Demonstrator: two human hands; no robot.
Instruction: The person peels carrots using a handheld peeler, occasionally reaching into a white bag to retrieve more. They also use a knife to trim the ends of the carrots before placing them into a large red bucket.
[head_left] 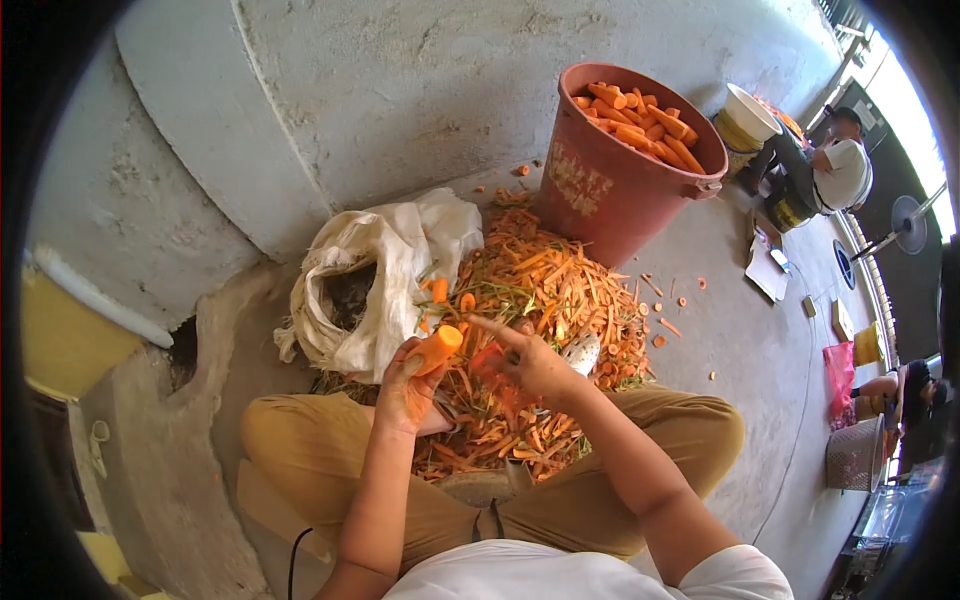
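My left hand (pixel 408 392) is closed around a peeled carrot (pixel 438 348), its cut end facing up and right. To the right of it, my right hand (pixel 545 368) has the index finger stretched toward the carrot and the other fingers curled. A blurred reddish-orange shape (pixel 492 368) shows under those curled fingers; I cannot make out what it is. Below both hands and beyond them spreads a heap of carrot peelings (pixel 560 285) with cut ends and green bits. A white woven sack (pixel 350 255) with its mouth open stands left of the heap.
Behind the heap, a red bucket (pixel 610 205) full of carrots stands near the wall (pixel 400 90). My crossed legs (pixel 310 440) frame the peelings. At the right are a seated person (pixel 840 170), a fan (pixel 908 225), a basket (pixel 852 455) and another person (pixel 905 395).
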